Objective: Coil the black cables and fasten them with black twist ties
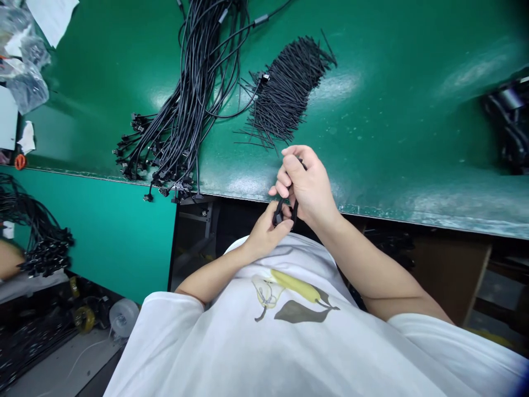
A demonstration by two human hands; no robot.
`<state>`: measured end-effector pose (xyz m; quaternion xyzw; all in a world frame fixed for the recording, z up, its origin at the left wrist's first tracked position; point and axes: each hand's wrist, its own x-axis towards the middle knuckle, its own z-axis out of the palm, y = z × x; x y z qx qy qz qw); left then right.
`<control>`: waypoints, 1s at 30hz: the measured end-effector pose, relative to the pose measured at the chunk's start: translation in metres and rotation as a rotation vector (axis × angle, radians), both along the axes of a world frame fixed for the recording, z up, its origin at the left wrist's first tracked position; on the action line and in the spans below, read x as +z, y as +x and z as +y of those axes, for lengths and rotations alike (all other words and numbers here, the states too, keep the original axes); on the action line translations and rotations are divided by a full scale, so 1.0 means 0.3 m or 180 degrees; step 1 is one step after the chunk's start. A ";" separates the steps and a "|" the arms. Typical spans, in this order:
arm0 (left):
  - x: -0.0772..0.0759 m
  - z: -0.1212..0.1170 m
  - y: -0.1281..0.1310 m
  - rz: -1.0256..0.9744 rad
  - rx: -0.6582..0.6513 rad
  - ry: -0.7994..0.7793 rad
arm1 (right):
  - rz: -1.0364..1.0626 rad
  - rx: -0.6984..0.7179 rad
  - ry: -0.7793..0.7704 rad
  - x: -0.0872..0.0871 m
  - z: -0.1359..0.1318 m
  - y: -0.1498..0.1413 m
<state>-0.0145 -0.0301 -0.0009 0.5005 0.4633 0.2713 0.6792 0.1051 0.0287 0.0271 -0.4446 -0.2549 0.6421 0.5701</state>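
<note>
Just over the table's front edge, my left hand (pixel 268 230) is closed round a coiled black cable (pixel 295 212), low against the shirt. Above it and to the right, my right hand (pixel 308 179) is closed with its fingers curled, gripping an upper part of the same cable. Most of the coil is hidden by the fingers. Beyond my hands lies a pile of short black ties (pixel 285 88), with one cable connector (pixel 264 78) resting on it. Left of that pile, a big bundle of black cables (pixel 206 71) stretches across the table, its connector ends gathered near the front edge.
The green table (pixel 397 110) has its front edge just before me. More black cables (pixel 510 124) lie at the far right. Clear plastic bags (pixel 27 82) sit at upper left. On a lower green board (pixel 124 231) is another cable bunch (pixel 45 242), beside another person's arm (pixel 9 260).
</note>
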 end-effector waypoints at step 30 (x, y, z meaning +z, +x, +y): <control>0.043 0.094 -0.014 -0.0772 -0.0071 -0.1016 | -0.0233 0.0207 0.0330 0.039 0.011 0.031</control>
